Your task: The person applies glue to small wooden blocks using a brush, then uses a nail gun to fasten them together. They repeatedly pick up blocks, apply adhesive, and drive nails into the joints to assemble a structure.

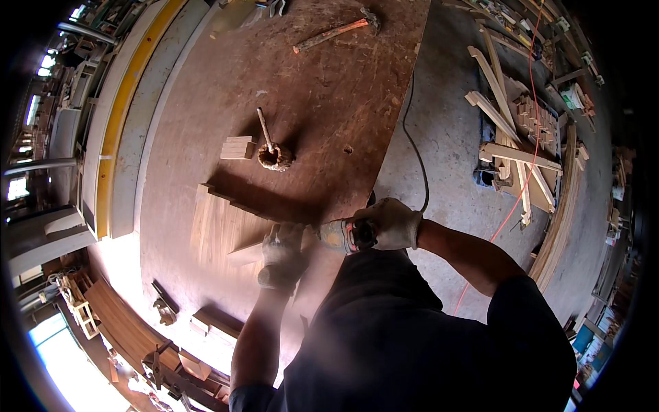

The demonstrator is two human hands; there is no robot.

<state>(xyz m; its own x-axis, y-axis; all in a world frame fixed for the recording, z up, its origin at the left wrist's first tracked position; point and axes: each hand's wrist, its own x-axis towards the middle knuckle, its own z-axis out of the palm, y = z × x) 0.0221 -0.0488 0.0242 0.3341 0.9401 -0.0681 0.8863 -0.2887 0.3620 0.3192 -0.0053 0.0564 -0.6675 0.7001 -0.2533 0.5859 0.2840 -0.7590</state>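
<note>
Both my hands wear light work gloves. My right hand [392, 223] grips the rear body of an orange and black power tool [343, 235] whose black cord [412, 137] runs away across the floor. My left hand [283, 248] clasps the tool's front end, pressing it down at the near edge of a pale wooden panel [220, 226] that lies on the big brown workbench board [288, 82]. The tool's head is hidden under my left glove.
On the bench stand a small stack of wood blocks [237, 148], a glue pot with a stick [274, 155] and a hammer [336, 31] at the far end. Loose wooden slats [511, 151] and an orange cable [532, 89] lie on the concrete floor to the right.
</note>
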